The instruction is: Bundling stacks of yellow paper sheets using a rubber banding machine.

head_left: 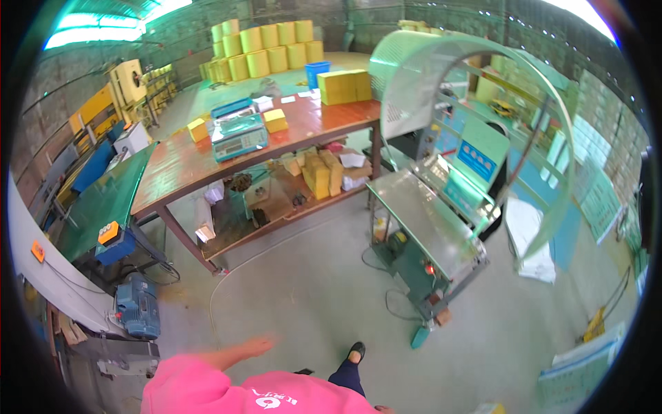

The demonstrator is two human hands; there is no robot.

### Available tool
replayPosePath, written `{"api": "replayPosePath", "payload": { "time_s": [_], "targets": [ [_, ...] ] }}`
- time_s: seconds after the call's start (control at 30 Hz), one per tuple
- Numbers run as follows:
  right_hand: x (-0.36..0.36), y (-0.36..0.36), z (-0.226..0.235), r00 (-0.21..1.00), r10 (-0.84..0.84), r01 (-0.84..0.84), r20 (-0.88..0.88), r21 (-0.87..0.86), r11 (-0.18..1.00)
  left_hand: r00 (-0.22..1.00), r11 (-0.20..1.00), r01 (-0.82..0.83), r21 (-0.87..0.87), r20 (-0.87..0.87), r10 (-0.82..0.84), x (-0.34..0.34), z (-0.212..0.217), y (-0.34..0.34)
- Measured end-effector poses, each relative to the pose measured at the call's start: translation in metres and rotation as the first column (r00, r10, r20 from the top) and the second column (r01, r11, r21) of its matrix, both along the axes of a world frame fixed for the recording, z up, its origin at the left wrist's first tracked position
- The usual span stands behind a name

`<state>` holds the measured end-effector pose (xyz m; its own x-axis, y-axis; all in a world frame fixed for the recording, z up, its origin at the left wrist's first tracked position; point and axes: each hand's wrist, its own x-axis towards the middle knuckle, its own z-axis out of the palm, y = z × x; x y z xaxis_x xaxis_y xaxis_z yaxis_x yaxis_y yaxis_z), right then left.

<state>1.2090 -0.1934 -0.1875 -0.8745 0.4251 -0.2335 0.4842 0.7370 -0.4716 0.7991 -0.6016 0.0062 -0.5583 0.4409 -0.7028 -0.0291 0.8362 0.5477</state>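
My left hand [258, 346] reaches out over the grey floor, blurred by motion, with its fingers stretched out and nothing visible in it. Of my right hand [383, 409] only a small part shows at the lower edge, and its fingers are hidden. Neither hand touches anything that I can see. Ahead stands a red-brown table [296, 138] with a blue-green weighing scale [238, 141], small yellow blocks [275, 121] and a larger yellow stack [345, 87]. To the right of the table is a metal-topped machine [427, 217].
A curved clear guard [562, 179] arches beside the machine, and cables lie on the floor below it. On the left are a green conveyor belt [103, 196] and a blue motor [137, 307]. Yellow rolls [258, 63] are piled at the back. White sheeting [529, 241] lies on the right.
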Motion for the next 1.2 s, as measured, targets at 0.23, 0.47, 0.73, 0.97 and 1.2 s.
{"api": "replayPosePath", "payload": {
  "time_s": [0.23, 0.47, 0.73, 0.97, 1.2],
  "targets": [
    [-0.203, 0.125, 0.003, 0.902, 0.423, -0.430, 0.087, 0.086, 0.899, 0.855, 0.893, -0.439, -0.097, 0.260, 0.448, -0.024, -0.062, -0.054],
    [-0.331, 0.220, 0.008, 0.851, 0.460, -0.482, 0.253, 0.031, 0.875, 0.947, 0.925, -0.322, 0.199, 0.070, 0.315, -0.053, -0.038, -0.008],
    [-0.560, 0.199, 0.003, 0.977, -0.105, 0.214, 0.186, -0.860, 0.463, 0.796, 0.722, -0.602, 0.342, 0.327, 0.510, -0.308, -0.085, 0.034],
    [-0.748, 0.070, 0.165, 0.960, 0.194, -0.037, 0.201, -0.595, 0.803, 0.670, 0.641, -0.740, 0.205, 0.138, 0.729, -0.479, 0.046, 0.079],
    [-0.865, 0.120, 0.186, 0.945, -0.166, 0.326, 0.281, -0.847, 0.419, 0.773, 0.680, -0.633, 0.372, 0.243, 0.586, -0.589, 0.100, 0.162]
  ]
}}
